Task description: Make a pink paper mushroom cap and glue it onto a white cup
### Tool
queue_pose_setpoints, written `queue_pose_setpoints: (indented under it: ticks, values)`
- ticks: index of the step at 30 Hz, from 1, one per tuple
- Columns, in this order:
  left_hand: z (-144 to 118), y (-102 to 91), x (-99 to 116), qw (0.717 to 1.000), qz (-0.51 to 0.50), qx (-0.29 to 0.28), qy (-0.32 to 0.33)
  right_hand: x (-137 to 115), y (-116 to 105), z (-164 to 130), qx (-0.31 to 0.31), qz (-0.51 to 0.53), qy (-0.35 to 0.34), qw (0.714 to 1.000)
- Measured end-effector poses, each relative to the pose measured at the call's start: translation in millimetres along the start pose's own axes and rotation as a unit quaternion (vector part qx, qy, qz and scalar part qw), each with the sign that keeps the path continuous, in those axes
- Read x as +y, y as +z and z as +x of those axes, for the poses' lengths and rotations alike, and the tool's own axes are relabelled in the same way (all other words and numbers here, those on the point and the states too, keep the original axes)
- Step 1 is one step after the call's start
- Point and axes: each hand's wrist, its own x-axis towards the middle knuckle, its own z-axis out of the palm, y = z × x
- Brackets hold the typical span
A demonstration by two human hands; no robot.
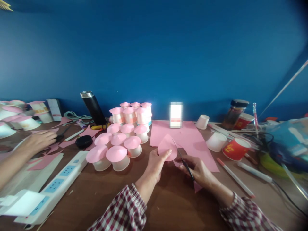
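Note:
Between thumb and fingers, my left hand [156, 163] grips a rounded piece of pink paper [168, 147] that comes to a point at the top. My right hand [198, 168] is closed on a pair of dark scissors [186, 165], whose blades reach up beside the paper's right edge. Under and behind both hands, a pink paper sheet [192, 138] lies on the table. A small pink scrap [197, 187] shows just below my right hand. To the left stand several upturned paper cups [121, 163] with shallow pink paper cones on top.
A white power strip [80, 157], a black lid [83, 141] and a black flask [92, 107] lie left. Another person's hand [40, 141] is at far left. White cups [216, 141], a red cup [236, 149], a pencil-like stick [234, 177] and a glue gun's cord [288, 199] sit right.

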Motion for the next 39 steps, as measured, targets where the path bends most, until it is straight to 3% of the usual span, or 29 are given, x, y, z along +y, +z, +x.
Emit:
queue_pose_setpoints:
  ticks: [27,39]
  values:
    - [-1.0,0.6,4.0,1.000,-0.007,0.011,-0.005,4.0,0.9,0.2,0.000,0.011,0.016,1.000]
    - [-5.6,3.5,4.1,1.000,0.018,-0.001,-0.003,6.6,-1.5,1.0,-0.012,0.031,-0.019,0.999]
